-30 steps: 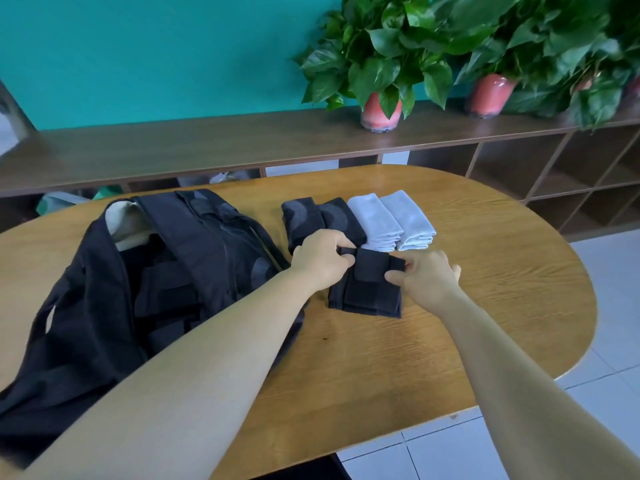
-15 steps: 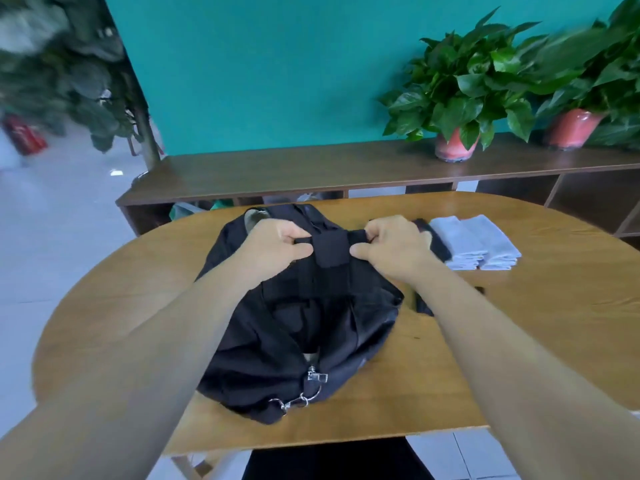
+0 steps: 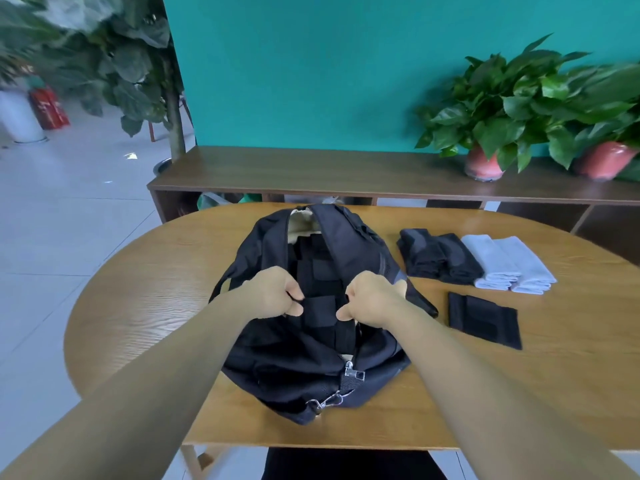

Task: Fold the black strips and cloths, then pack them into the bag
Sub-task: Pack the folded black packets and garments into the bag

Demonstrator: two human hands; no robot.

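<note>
**Folded strip held over the open bag**

Head view: the left hand [image 3: 273, 292] and right hand [image 3: 372, 297] each have a pinching grip on a folded black fabric strip [image 3: 320, 311] above the open black zip bag [image 3: 311, 341] on the oval wooden table [image 3: 138, 306]. At three o'clock of the bag lie another flat black strip [image 3: 485, 320], folded black cloths [image 3: 438, 256] and folded pale grey cloths [image 3: 509, 265].

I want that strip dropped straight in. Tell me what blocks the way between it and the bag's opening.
Nothing visible does. Left hand and right hand pinch the folded black strip right over the black fabric bag's unzipped opening, above strips already packed.
</note>
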